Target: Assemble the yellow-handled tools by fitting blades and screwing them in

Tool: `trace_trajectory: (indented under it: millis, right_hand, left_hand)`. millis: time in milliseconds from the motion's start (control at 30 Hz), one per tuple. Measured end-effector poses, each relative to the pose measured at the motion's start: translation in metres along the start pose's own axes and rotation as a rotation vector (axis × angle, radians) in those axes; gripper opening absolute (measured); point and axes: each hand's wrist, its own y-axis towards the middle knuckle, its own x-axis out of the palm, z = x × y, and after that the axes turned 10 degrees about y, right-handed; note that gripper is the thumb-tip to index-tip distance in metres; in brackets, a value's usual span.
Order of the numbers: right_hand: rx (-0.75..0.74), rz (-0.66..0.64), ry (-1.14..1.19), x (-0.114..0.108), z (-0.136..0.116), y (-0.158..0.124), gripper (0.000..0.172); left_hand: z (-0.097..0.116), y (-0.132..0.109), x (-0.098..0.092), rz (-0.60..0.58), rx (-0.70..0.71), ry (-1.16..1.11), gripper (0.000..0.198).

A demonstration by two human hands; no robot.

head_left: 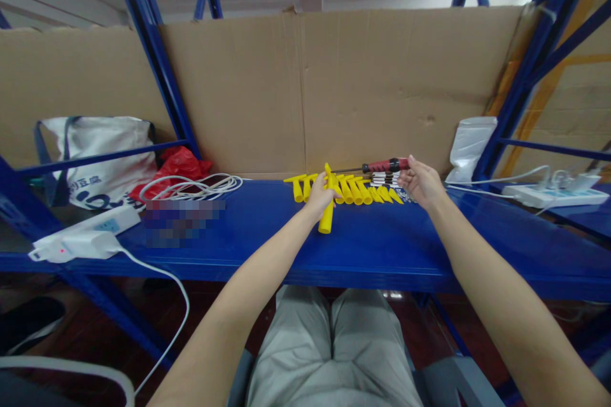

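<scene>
My left hand point(319, 197) is closed around a yellow T-shaped plastic piece point(326, 219), its round tube end pointing down toward me. In my right hand point(422, 182) is a red and black screwdriver point(382, 166), pinched by the end of its handle. Its thin shaft points left, and the tip meets or passes behind the upper part of the yellow piece; I cannot tell which. Behind my left hand lies a row of similar yellow pieces point(356, 193). Small yellow wedge-shaped parts point(384, 194) and a stack of white and black strips point(382, 179) lie below the screwdriver.
The blue shelf top point(267, 235) is backed by a cardboard wall point(382, 76). On the left are a power strip point(86, 235), coiled white cable point(210, 187), a red plastic bag point(179, 168) and a cloth bag point(105, 152). Another power strip point(554, 196) and a white pouch point(470, 146) are right.
</scene>
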Motion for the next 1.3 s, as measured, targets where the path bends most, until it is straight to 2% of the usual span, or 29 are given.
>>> trace_trajectory:
  millis: [167,400,733,933,1167,1300]
  right_hand:
    - [-0.031,-0.034,-0.022,0.0002,0.0014,-0.0005,0.035]
    - [-0.063,0.038,-0.035,-0.0049,0.0058,0.0048,0.044]
    - [-0.107,0.087,-0.033,-0.0029,0.0074,0.0029,0.036]
    - [-0.059,0.03,0.004,0.0005,0.0037,-0.001,0.039]
    - [-0.109,-0.033,-0.028,0.0027,0.0051,-0.002,0.039]
    - [-0.126,-0.029,-0.035,0.0006,0.0064,0.0,0.047]
  left_hand:
    - [-0.0016,0.0017,-0.0003,0.008,-0.008,-0.012,0.089]
    - [-0.0002,-0.0003,0.0004,-0.008,-0.006,-0.013,0.088]
    - [0.0026,-0.0029,0.0005,-0.012,-0.022,0.02,0.088]
    - [0.002,-0.0035,0.0005,-0.007,-0.007,0.0,0.087]
    - [0.0004,-0.0005,-0.0004,0.007,-0.011,0.004,0.086]
    - [0.001,-0.0012,-0.0003,-0.005,-0.01,0.005,0.086]
